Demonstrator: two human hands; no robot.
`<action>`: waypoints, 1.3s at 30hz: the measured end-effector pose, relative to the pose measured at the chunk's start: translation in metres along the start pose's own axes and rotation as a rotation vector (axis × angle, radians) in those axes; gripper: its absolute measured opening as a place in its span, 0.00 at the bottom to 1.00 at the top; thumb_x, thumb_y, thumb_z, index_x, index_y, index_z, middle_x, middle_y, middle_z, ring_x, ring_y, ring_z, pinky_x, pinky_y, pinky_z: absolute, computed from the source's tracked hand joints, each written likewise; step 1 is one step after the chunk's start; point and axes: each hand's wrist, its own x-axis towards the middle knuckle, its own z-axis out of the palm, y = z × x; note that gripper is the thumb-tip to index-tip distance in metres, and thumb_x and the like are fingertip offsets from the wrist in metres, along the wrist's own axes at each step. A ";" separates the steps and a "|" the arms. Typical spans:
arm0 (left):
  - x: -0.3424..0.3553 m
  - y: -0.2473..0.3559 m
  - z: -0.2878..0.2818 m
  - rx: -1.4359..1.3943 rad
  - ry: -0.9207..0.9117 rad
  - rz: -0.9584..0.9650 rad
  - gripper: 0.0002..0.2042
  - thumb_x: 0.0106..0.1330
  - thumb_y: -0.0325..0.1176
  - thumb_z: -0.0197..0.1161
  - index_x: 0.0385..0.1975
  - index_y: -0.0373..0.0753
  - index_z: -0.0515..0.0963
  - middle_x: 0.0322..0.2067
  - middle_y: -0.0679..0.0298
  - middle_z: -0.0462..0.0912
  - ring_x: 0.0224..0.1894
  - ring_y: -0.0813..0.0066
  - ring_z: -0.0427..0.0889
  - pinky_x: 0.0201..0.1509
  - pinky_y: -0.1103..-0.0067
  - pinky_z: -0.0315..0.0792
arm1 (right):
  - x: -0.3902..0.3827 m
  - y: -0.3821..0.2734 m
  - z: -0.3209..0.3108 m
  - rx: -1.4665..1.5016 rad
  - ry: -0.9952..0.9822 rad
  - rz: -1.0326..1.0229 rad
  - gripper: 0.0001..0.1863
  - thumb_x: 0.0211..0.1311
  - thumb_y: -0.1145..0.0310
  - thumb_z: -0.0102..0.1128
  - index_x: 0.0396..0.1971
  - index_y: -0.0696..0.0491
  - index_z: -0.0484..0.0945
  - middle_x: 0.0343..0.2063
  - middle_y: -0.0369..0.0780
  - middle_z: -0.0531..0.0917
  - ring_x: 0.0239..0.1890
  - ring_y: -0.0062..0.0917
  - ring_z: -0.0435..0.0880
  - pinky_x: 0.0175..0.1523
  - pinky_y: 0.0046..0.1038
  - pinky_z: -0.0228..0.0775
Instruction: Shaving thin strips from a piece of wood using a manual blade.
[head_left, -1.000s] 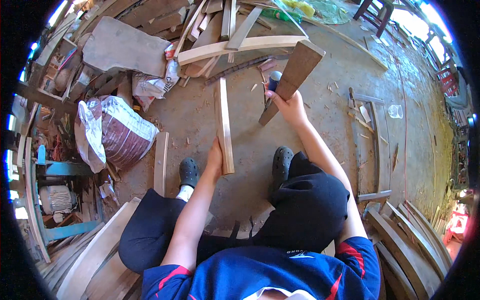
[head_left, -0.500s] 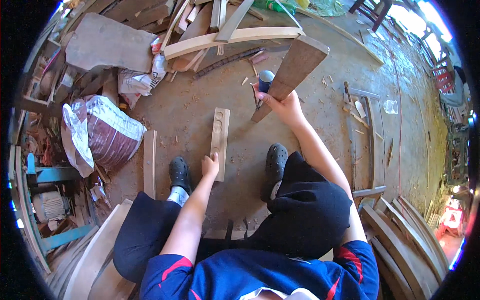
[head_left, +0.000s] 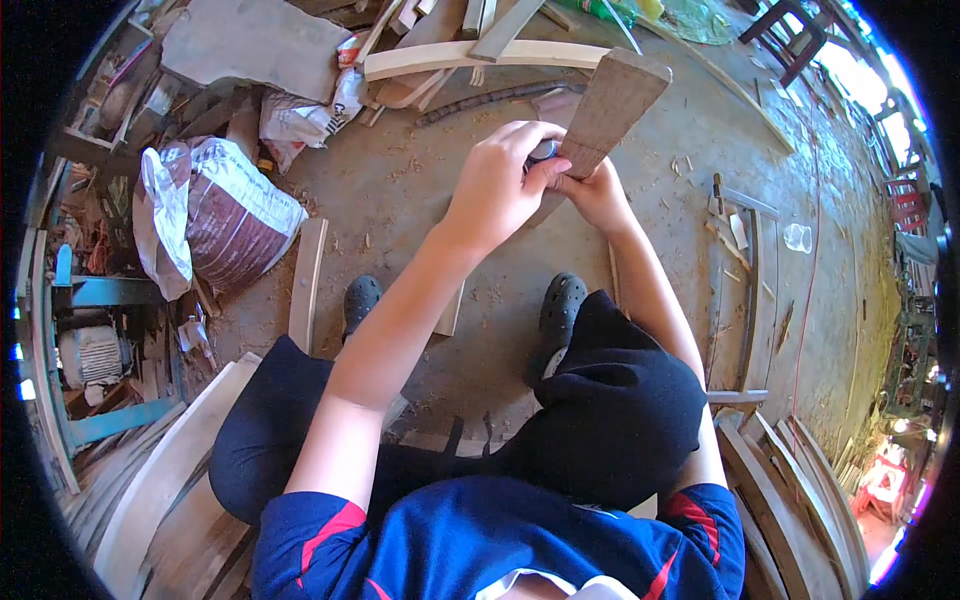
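My right hand (head_left: 600,195) grips a wedge-shaped wooden board (head_left: 620,105), its wide end pointing up and away to the right. Against the board's left side is a blue cylinder with a silvery end (head_left: 543,150). My left hand (head_left: 503,175) is closed around that cylinder, its thumb reaching to the board. Most of the cylinder is hidden by the fingers. A pale wooden block (head_left: 450,312) lies on the floor between my feet, largely covered by my left forearm.
To the left stand a stuffed sack (head_left: 240,215) and a narrow plank (head_left: 308,280). A curved timber (head_left: 480,58) lies across scrap wood ahead. On the right are a wooden frame (head_left: 752,290) and a clear plastic cup (head_left: 797,237). Curved wood pieces lie on both sides of me.
My left hand has left the pale block on the floor and risen to the blue cylinder beside the board. My right hand still holds the board, slightly further right.
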 end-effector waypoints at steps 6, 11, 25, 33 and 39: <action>-0.007 -0.019 0.007 0.026 -0.008 -0.022 0.19 0.59 0.31 0.71 0.48 0.31 0.78 0.40 0.53 0.84 0.38 0.69 0.85 0.42 0.75 0.79 | 0.001 -0.021 -0.015 -0.177 0.009 -0.056 0.18 0.55 0.70 0.73 0.44 0.59 0.81 0.38 0.37 0.86 0.43 0.18 0.81 0.51 0.27 0.73; -0.001 -0.023 0.007 -0.064 -0.021 -0.031 0.20 0.59 0.29 0.71 0.51 0.30 0.78 0.43 0.52 0.84 0.42 0.75 0.84 0.43 0.78 0.79 | 0.012 -0.057 -0.011 0.092 0.082 -0.257 0.29 0.53 0.71 0.74 0.55 0.59 0.73 0.48 0.40 0.83 0.50 0.23 0.81 0.57 0.29 0.72; 0.000 -0.024 0.012 -0.479 -0.114 -0.305 0.24 0.60 0.35 0.71 0.57 0.37 0.77 0.46 0.59 0.86 0.40 0.72 0.84 0.45 0.76 0.78 | 0.010 -0.031 -0.010 -0.319 0.099 -0.013 0.27 0.45 0.65 0.80 0.47 0.55 0.80 0.40 0.37 0.85 0.44 0.22 0.82 0.51 0.29 0.75; -0.097 -0.139 0.025 -0.485 0.333 -0.839 0.21 0.70 0.39 0.62 0.57 0.34 0.74 0.53 0.58 0.80 0.52 0.73 0.79 0.55 0.77 0.74 | 0.006 -0.025 -0.006 -0.394 0.055 -0.027 0.15 0.53 0.71 0.75 0.39 0.57 0.81 0.33 0.34 0.84 0.36 0.19 0.81 0.44 0.26 0.74; -0.293 -0.175 0.066 0.557 -0.595 -1.325 0.65 0.35 0.72 0.72 0.70 0.35 0.51 0.64 0.39 0.58 0.68 0.44 0.58 0.70 0.55 0.56 | 0.007 -0.020 -0.002 -0.313 0.303 0.009 0.16 0.54 0.70 0.74 0.40 0.58 0.80 0.36 0.36 0.86 0.39 0.19 0.83 0.48 0.26 0.75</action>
